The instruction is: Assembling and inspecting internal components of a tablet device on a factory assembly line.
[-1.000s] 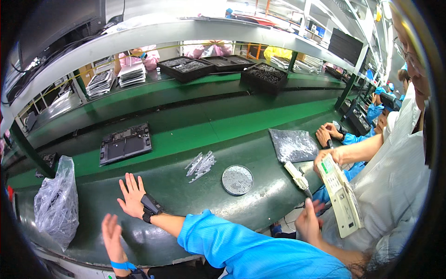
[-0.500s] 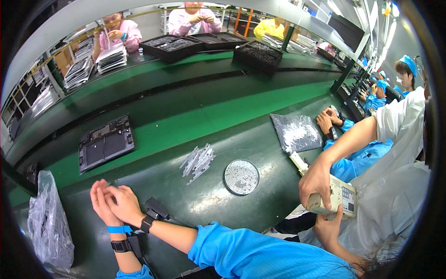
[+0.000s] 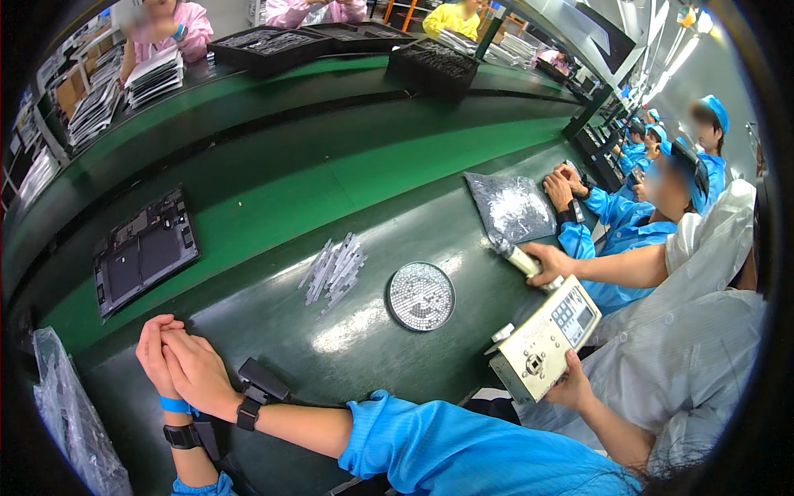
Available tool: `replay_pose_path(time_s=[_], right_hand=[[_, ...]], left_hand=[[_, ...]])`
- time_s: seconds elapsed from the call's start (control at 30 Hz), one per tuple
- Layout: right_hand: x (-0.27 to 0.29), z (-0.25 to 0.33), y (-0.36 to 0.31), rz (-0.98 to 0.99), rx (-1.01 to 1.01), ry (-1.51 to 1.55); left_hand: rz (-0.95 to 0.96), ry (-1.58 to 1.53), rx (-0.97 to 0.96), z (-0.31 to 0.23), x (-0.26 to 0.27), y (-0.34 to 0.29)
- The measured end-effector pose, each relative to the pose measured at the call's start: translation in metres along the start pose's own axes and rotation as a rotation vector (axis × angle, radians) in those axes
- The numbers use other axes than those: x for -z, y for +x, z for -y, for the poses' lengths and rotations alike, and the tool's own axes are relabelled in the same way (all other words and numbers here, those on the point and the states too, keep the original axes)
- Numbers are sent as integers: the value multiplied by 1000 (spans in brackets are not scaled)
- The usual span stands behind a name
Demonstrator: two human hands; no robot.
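My left hand (image 3: 154,357) and my right hand (image 3: 201,372) rest together above the green bench at the lower left. The right lies across the left, palm side toward it, and partly covers it. The visible fingers are fairly straight, and no object shows in either hand. A black band sits on each wrist, with a blue strap on the left one. Nearest them are a crumpled clear plastic bag (image 3: 70,413) at the left and an opened flat device with dark inner parts (image 3: 147,252) beyond. A pile of thin pale strips (image 3: 332,271) lies farther right.
A round dish of small pieces (image 3: 422,296) and a grey plastic bag (image 3: 511,207) lie to the right. A person in white holds a cream box-shaped meter (image 3: 546,339) and a cream handheld tool (image 3: 519,258). Black trays (image 3: 269,48) and co-workers line the far side.
The view has shifted, so the bench things sit farther left. My hands have come closer together. The person in white has lifted the tool away from the meter, turning the meter's face into view.
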State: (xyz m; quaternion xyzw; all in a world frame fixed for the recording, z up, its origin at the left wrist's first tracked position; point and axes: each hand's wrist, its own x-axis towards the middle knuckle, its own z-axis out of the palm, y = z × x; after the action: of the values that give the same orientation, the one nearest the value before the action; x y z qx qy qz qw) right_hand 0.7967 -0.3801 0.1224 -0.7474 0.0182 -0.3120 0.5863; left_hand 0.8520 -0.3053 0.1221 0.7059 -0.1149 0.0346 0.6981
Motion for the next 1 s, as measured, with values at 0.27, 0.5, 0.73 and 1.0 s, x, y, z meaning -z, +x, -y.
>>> replay_pose_path(time_s=[0.27,0.5,0.73,1.0], right_hand=[[3,-6,2,133,32,28],[1,-7,-5,57,31,28],[0,-12,-6,107,-38,14],[13,26,29,-120,-350,515]], left_hand=[[-11,-103,22,4,3,2],[34,-56,57,7,6,-4],[37,8,52,8,7,-4],[-50,34,106,-6,-8,-5]])
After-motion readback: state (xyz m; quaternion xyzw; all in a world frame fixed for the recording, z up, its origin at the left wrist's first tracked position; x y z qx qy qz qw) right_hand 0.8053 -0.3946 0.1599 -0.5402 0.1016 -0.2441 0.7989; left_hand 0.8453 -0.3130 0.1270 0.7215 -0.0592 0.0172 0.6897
